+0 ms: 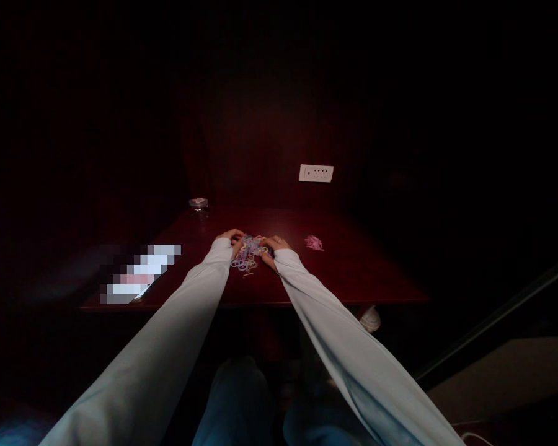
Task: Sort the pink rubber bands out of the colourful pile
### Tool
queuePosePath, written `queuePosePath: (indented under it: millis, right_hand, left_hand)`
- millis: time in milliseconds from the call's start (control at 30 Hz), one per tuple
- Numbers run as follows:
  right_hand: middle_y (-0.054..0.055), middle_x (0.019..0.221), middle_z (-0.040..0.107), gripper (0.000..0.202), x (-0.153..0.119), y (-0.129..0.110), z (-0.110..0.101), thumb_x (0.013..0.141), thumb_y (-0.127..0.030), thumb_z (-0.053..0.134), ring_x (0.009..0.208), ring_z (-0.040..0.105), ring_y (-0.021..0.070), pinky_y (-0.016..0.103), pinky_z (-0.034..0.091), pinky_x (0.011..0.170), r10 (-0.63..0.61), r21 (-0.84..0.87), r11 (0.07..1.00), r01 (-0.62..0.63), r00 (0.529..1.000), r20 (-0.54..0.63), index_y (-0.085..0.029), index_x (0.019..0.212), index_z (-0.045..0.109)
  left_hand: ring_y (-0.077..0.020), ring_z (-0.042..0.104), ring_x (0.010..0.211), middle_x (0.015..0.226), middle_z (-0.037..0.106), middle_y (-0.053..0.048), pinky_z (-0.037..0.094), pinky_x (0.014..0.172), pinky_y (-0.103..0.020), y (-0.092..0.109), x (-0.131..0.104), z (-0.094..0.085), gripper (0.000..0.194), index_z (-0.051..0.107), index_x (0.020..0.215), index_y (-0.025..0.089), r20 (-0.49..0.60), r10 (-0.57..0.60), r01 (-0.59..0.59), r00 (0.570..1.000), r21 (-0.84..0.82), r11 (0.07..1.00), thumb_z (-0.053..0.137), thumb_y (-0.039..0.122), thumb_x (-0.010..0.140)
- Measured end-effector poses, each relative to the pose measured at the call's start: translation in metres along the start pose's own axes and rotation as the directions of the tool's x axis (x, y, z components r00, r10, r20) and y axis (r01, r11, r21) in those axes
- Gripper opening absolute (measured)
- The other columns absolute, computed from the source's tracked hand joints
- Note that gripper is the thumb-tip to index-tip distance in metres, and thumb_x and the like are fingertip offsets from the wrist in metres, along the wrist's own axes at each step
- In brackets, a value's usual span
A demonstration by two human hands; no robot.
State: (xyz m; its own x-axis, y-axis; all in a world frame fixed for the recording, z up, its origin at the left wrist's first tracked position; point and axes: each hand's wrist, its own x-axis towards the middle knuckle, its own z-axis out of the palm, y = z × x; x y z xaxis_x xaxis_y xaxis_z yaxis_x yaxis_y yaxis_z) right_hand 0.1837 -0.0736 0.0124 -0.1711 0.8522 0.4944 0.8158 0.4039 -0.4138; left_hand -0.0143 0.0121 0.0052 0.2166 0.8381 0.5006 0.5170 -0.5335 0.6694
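Note:
A loose pile of small, mostly pale purple and grey bands that look like elastic hair ties (pixel 248 249) lies near the middle of the dark red table (pixel 353 272). My left hand (pixel 233 239) rests against the pile's left side, its fingers curved and apart from the thumb. On the opposite side, my right hand (pixel 274 246) touches the pile with bent fingers and the thumb lower down. Neither hand visibly grips a single band, though the fingertips are partly lost among them. To the right sits a smaller heap of pink bands (pixel 314 243), apart from both hands.
A clear lidded jar (pixel 198 208) stands at the table's back left. A lit, pixelated phone-like screen (pixel 144 272) is by the left edge. On the wall behind is a white socket plate (pixel 316 173). A white shoe (pixel 371 319) shows below the front edge.

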Motion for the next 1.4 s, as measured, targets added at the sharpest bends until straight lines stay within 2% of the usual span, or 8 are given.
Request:
queuePosePath:
  millis: [233, 467, 600, 700, 833, 1033, 1267, 1400]
  right_hand:
    - [0.006, 0.107, 0.062, 0.026, 0.002, 0.004, 0.001, 0.087, -0.023, 0.056, 0.09, 0.06, 0.0159, 0.027, 0.048, 0.085, 0.031, 0.081, 0.996, -0.028, 0.999, -0.041, -0.02, 0.111, 0.068]
    - [0.007, 0.106, 0.064, 0.023, 0.005, 0.005, 0.005, 0.089, -0.022, 0.054, 0.092, 0.06, 0.0168, 0.029, 0.048, 0.087, 0.048, 0.089, 0.995, -0.042, 0.996, -0.075, -0.02, 0.106, 0.069]
    - [0.006, 0.11, 0.064, 0.025, -0.001, -0.002, -0.004, 0.091, -0.028, 0.056, 0.1, 0.059, 0.018, 0.029, 0.048, 0.088, 0.046, 0.036, 0.998, -0.043, 0.997, -0.058, -0.023, 0.111, 0.069]
    - [0.005, 0.115, 0.065, 0.026, -0.004, -0.009, -0.011, 0.091, -0.031, 0.058, 0.109, 0.056, 0.0206, 0.031, 0.047, 0.089, 0.051, -0.039, 0.998, -0.053, 0.997, -0.05, -0.026, 0.114, 0.069]
    - [0.006, 0.121, 0.064, 0.029, -0.005, -0.018, -0.016, 0.091, -0.032, 0.06, 0.111, 0.051, 0.0222, 0.034, 0.046, 0.092, -0.041, -0.108, 0.993, 0.04, 0.999, -0.011, -0.027, 0.118, 0.07]
    - [0.004, 0.127, 0.063, 0.025, -0.006, -0.026, -0.011, 0.093, -0.033, 0.062, 0.112, 0.047, 0.0225, 0.038, 0.042, 0.098, -0.187, -0.163, 0.966, 0.201, 0.978, 0.097, -0.03, 0.114, 0.074]
    - [0.004, 0.123, 0.066, 0.022, -0.007, -0.028, -0.012, 0.094, -0.033, 0.06, 0.11, 0.046, 0.0228, 0.038, 0.041, 0.094, -0.17, -0.197, 0.962, 0.191, 0.979, 0.116, -0.027, 0.107, 0.077]
    - [0.005, 0.121, 0.067, 0.021, -0.006, -0.026, -0.01, 0.094, -0.032, 0.06, 0.108, 0.047, 0.0223, 0.037, 0.04, 0.094, -0.167, -0.207, 0.961, 0.183, 0.982, 0.091, -0.027, 0.104, 0.077]
  left_hand:
    - [-0.0154, 0.065, 0.069, 0.084, 0.072, -0.004, 0.055, 0.07, -0.026, 0.007, -0.003, -0.005, 0.023, 0.068, 0.088, 0.021, -0.049, -0.07, 0.068, 0.996, -0.044, 0.997, 0.054, 0.024, 0.07]
    - [-0.0152, 0.067, 0.071, 0.095, 0.073, -0.006, 0.055, 0.071, -0.026, 0.014, -0.005, -0.009, 0.031, 0.066, 0.101, 0.019, -0.079, -0.073, 0.065, 0.994, -0.109, 0.992, 0.052, 0.024, 0.074]
    - [-0.0181, 0.068, 0.079, 0.094, 0.075, -0.006, 0.055, 0.079, -0.028, 0.012, -0.003, -0.006, 0.02, 0.069, 0.093, 0.021, -0.056, -0.054, 0.054, 0.997, -0.002, 0.999, 0.055, 0.026, 0.08]
    - [-0.0218, 0.068, 0.089, 0.095, 0.075, -0.005, 0.053, 0.087, -0.033, 0.006, -0.001, -0.001, 0.014, 0.071, 0.087, 0.024, 0.046, -0.016, 0.01, 0.999, 0.127, 0.992, 0.062, 0.031, 0.079]
    - [-0.0262, 0.066, 0.103, 0.105, 0.075, -0.006, 0.052, 0.094, -0.037, -0.003, 0.001, 0.004, 0.024, 0.072, 0.094, 0.024, 0.13, 0.021, -0.046, 0.991, 0.194, 0.98, 0.07, 0.036, 0.074]
    - [-0.0253, 0.068, 0.098, 0.103, 0.075, -0.006, 0.052, 0.093, -0.035, -0.008, 0.003, 0.0, 0.027, 0.073, 0.093, 0.024, 0.14, 0.078, -0.101, 0.987, 0.167, 0.981, 0.073, 0.036, 0.069]
    - [-0.0275, 0.07, 0.096, 0.1, 0.076, -0.009, 0.054, 0.091, -0.037, -0.006, 0.003, -0.001, 0.029, 0.077, 0.092, 0.02, 0.112, 0.002, -0.013, 0.994, 0.097, 0.995, 0.072, 0.039, 0.07]
    - [-0.0258, 0.07, 0.086, 0.092, 0.077, -0.009, 0.056, 0.083, -0.035, -0.001, 0.001, -0.002, 0.03, 0.077, 0.094, 0.018, 0.085, -0.091, 0.087, 0.992, 0.048, 0.995, 0.07, 0.038, 0.073]
